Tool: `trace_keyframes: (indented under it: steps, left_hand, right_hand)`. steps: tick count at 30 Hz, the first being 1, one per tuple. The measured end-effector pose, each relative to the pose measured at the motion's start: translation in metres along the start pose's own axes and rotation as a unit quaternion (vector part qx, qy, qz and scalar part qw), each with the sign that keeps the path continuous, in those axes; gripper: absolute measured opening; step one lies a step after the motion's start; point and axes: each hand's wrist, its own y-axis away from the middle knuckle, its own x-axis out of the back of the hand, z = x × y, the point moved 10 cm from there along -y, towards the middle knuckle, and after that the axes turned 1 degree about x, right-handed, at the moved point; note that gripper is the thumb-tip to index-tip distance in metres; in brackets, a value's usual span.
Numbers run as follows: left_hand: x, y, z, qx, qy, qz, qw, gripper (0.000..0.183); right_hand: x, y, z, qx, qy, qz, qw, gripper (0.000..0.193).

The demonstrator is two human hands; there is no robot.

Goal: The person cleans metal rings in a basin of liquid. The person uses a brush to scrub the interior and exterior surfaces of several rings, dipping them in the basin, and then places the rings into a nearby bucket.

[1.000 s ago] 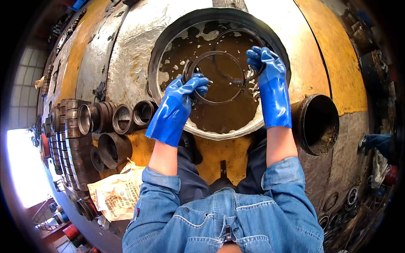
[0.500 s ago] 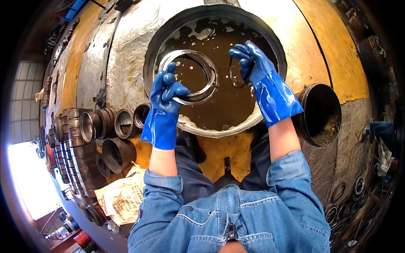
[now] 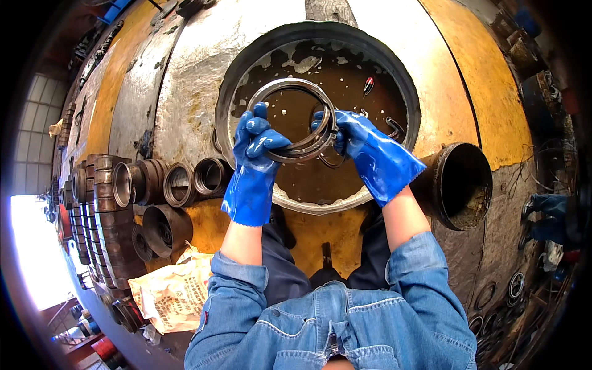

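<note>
A wide black tub of brown water lies before me. Above it, my gloved left hand clamps metal rings between thumb and bent fingers; my right hand, close by their right edge, pinches a thin dark loop.

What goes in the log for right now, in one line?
left gloved hand: holding metal rings | right gloved hand: at rings' right side | basin: brown liquid, below rings | open cylinder: right of basin
</note>
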Motion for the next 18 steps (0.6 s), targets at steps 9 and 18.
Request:
trace_keyframes:
  steps: [9, 18]
  left_hand:
    - [0.04, 0.023, 0.036, -0.101, -0.403, 0.31, 0.855, 0.039]
    - [-0.002, 0.029, 0.033, -0.163, -0.579, 0.316, 0.733, 0.041]
  right_hand:
    - [-0.013, 0.024, -0.036, 0.127, 0.121, 0.041, 0.984, 0.027]
    - [-0.012, 0.033, -0.049, 0.17, 0.172, 0.08, 0.967, 0.03]
